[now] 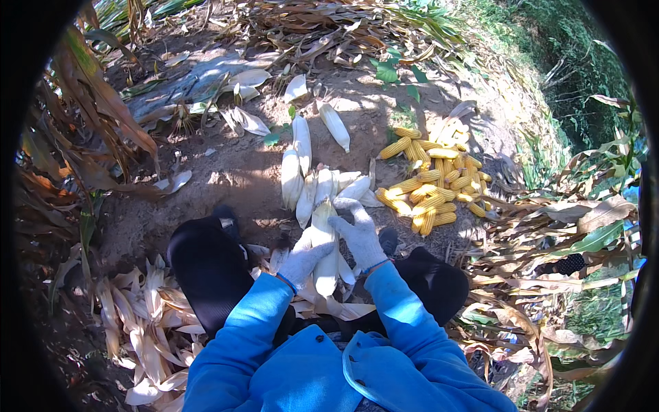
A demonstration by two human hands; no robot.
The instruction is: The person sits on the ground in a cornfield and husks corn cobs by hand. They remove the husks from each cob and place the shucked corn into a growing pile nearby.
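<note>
An ear of corn in a pale dry husk (324, 237) lies upright in the view between my two gloved hands. My left hand (302, 260), in a whitish knit glove, is closed around its lower left side. At its upper right side is my right hand (359, 234), gloved alike, with thumb and fingers by the husk's tip; whether it grips the husk is not plain. Several unhusked ears (292, 177) lie on the soil just beyond, and one more (334, 126) lies apart farther off. A heap of bare yellow corn cobs (435, 190) sits to the right.
Stripped husks (149, 329) are piled at the lower left, beside my bent knee. Dry corn stalks and leaves (98, 103) stand on the left, with more dry leaves (515, 288) on the right. Loose husk pieces (249, 121) are scattered over the bare soil (221, 154) ahead.
</note>
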